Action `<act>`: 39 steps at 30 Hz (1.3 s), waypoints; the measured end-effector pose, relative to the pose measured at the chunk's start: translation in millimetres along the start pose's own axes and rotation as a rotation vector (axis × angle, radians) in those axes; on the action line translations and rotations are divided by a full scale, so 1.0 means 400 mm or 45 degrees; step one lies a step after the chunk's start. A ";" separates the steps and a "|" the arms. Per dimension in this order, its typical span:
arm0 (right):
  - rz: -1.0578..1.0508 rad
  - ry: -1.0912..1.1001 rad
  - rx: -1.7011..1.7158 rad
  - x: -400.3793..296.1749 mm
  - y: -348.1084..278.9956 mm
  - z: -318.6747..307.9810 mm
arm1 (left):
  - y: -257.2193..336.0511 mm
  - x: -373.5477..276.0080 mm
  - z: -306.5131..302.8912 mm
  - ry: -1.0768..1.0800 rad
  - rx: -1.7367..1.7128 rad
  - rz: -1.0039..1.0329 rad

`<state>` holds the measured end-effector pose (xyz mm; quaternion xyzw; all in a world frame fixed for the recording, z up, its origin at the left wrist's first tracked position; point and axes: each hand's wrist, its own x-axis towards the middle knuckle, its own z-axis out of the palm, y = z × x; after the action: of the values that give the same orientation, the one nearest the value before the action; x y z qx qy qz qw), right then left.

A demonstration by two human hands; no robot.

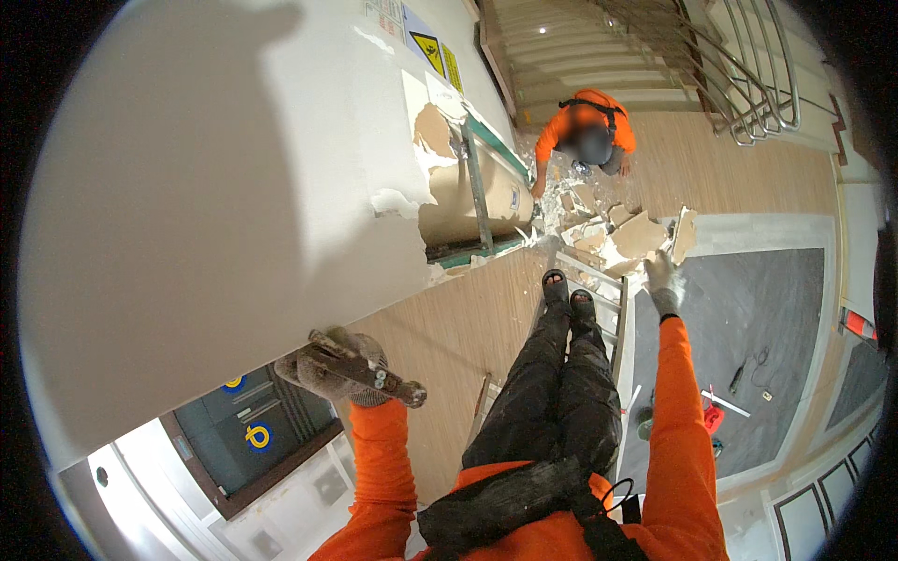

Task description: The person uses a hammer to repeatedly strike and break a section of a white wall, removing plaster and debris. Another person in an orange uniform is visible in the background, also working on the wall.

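My left hand (354, 342), in a grey work glove, is closed around a worn hammer-like hand tool with two bolts (379, 382), beside the lower edge of the white wall (175, 259). My right hand (663, 280), also gloved, reaches out over broken plasterboard pieces (638, 235); whether its fingers hold a piece is unclear. Ahead, the wall has a ragged opening, with a green metal frame (497, 146), an upright metal stud (477, 186) and a large beige cylindrical surface (449, 203) showing inside. My sandalled feet (568, 287) are on or over a metal ladder (621, 308).
A co-worker in orange (593, 130) crouches by the rubble below, one arm toward the wall opening. Stairs (596, 56) and metal railings (765, 98) lie beyond. Tools and a red object (713, 418) rest on the dark floor panel (765, 315) at right. Warning signs (428, 52) are on the wall.
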<state>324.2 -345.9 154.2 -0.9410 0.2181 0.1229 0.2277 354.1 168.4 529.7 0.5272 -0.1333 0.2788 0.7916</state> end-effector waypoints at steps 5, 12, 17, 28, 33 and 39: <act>-0.400 -0.706 1.347 -0.037 -0.498 -0.090 | -0.004 -0.002 0.083 0.005 1.539 0.500; -0.077 -1.232 1.975 -0.037 -1.008 -0.253 | 0.031 -0.007 0.158 0.581 0.744 -0.194; -0.326 -1.121 2.173 -0.059 -1.138 -0.167 | 0.057 0.017 0.185 0.255 1.225 -0.093; 0.177 -0.747 2.521 -0.170 -1.217 -0.330 | 0.122 0.013 0.193 -0.346 1.846 0.394; 0.223 -0.727 2.657 -0.181 -1.229 -0.322 | 0.140 0.013 0.202 -0.367 1.896 0.324; 0.088 -0.632 2.767 -0.154 -1.237 -0.248 | 0.162 0.059 0.243 -0.338 1.910 0.533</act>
<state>514.2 24.6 445.9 -0.1843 0.1844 0.0577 0.9637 343.7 105.7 630.6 0.9131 -0.0994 0.3723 0.1331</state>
